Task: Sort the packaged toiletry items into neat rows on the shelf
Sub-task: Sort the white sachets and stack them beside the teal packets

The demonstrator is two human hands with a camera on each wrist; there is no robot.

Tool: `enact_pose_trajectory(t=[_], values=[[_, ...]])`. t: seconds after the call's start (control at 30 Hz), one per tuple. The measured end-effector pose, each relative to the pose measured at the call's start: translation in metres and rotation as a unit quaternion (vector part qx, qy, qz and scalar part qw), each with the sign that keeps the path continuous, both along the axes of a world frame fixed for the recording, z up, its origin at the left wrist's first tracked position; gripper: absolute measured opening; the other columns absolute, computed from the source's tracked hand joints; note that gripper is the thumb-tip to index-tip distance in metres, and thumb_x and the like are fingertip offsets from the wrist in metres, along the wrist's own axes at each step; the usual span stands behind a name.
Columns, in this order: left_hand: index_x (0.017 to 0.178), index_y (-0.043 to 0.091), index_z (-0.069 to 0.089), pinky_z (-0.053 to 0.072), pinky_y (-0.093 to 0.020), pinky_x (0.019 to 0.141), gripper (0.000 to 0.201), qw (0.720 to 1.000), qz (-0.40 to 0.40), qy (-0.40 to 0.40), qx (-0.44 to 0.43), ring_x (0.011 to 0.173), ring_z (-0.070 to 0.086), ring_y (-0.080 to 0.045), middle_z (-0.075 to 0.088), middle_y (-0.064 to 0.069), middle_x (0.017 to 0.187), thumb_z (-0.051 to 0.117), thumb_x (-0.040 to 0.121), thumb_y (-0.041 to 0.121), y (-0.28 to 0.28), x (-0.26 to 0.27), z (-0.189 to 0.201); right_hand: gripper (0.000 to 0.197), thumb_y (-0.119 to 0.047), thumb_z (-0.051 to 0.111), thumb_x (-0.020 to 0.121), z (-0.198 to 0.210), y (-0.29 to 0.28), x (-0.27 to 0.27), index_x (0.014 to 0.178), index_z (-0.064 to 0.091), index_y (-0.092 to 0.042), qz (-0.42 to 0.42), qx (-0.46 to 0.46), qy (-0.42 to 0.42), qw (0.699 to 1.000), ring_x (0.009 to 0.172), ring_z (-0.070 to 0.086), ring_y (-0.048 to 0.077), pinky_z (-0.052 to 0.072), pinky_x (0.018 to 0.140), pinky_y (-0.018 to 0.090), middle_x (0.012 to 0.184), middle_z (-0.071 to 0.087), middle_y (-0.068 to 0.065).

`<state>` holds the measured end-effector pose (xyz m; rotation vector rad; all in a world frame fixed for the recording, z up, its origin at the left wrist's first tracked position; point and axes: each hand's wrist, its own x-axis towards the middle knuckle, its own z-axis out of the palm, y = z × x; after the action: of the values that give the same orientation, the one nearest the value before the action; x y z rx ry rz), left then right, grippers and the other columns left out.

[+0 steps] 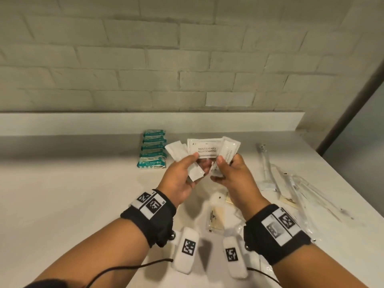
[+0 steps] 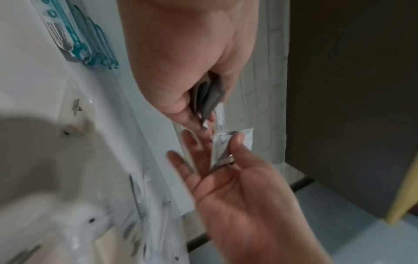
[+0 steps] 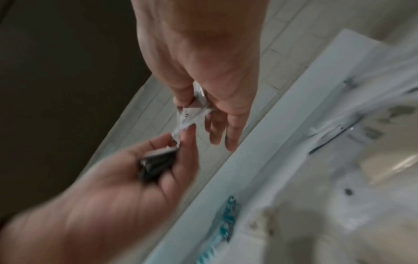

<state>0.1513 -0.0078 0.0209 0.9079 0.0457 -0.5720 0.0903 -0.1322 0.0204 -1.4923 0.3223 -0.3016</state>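
Note:
Both hands are raised above the white shelf (image 1: 83, 183), fanning out a bunch of flat white sachets (image 1: 204, 149); one is printed "conditioner". My left hand (image 1: 182, 175) pinches several of them (image 2: 207, 100) between thumb and fingers. My right hand (image 1: 228, 173) grips other sachets (image 3: 196, 105) with its thumb on top. Five teal-and-white packets (image 1: 153, 149) lie in a neat row behind the hands, near the shelf's back lip. Both wrist views are blurred.
Long clear-wrapped items (image 1: 291, 183) lie scattered on the right part of the shelf. Small clear packets with beige contents (image 1: 216, 217) lie under my wrists. A raised back ledge (image 1: 145, 121) and a brick wall close the rear; the shelf ends at the right.

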Motion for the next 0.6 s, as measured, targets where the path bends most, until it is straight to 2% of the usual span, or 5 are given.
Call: enact_pose_trajectory(t=[0.1, 0.23, 0.33, 0.43, 0.6], values=[[0.112, 0.000, 0.062, 0.059, -0.034, 0.071, 0.022, 0.997, -0.062, -0.016, 0.032, 0.068, 0.069, -0.020, 0.068, -0.010, 0.078, 0.059, 0.091, 0.006, -0.005, -0.010, -0.009, 0.033, -0.013, 0.054, 0.096, 0.008, -0.009, 0.011, 0.125, 0.043, -0.002, -0.040, 0.080, -0.028, 0.996, 0.105, 0.064, 0.041, 0.052, 0.086, 0.060, 0.120, 0.062, 0.023], [0.115, 0.007, 0.065, 0.059, -0.038, 0.078, 0.026, 0.986, -0.131, -0.061, 0.080, 0.083, 0.070, -0.024, 0.073, -0.010, 0.090, 0.061, 0.090, 0.007, -0.007, -0.018, -0.016, 0.038, -0.003, 0.059, 0.091, 0.009, -0.004, 0.016, 0.125, 0.041, -0.008, -0.017, 0.097, -0.019, 0.995, 0.095, 0.068, 0.033, 0.058, 0.074, 0.045, 0.111, 0.067, 0.018], [0.114, 0.011, 0.064, 0.058, -0.041, 0.077, 0.024, 0.981, -0.150, -0.057, 0.109, 0.089, 0.069, -0.026, 0.071, -0.008, 0.091, 0.061, 0.092, 0.020, -0.005, -0.019, -0.017, 0.059, 0.004, 0.064, 0.085, 0.004, -0.005, 0.018, 0.132, 0.037, -0.021, -0.008, 0.106, -0.016, 0.994, 0.099, 0.068, 0.032, 0.056, 0.080, 0.044, 0.108, 0.070, 0.012], [0.108, 0.010, 0.063, 0.059, -0.038, 0.067, 0.028, 0.986, -0.126, -0.011, 0.112, 0.084, 0.071, -0.026, 0.069, -0.012, 0.094, 0.058, 0.092, 0.034, -0.001, -0.014, -0.017, 0.040, 0.006, 0.059, 0.087, 0.009, -0.020, 0.019, 0.122, 0.049, -0.009, -0.049, 0.101, -0.032, 0.993, 0.100, 0.066, 0.035, 0.056, 0.079, 0.045, 0.112, 0.066, 0.016], [0.113, 0.004, 0.058, 0.059, -0.035, 0.070, 0.021, 0.995, -0.086, 0.021, 0.050, 0.091, 0.070, -0.030, 0.070, -0.017, 0.102, 0.049, 0.095, 0.006, 0.011, -0.002, -0.014, 0.027, 0.009, 0.052, 0.089, 0.017, -0.041, 0.010, 0.106, 0.059, -0.011, 0.023, 0.122, 0.012, 0.992, 0.079, 0.067, 0.024, 0.059, 0.066, 0.036, 0.094, 0.068, 0.011]])
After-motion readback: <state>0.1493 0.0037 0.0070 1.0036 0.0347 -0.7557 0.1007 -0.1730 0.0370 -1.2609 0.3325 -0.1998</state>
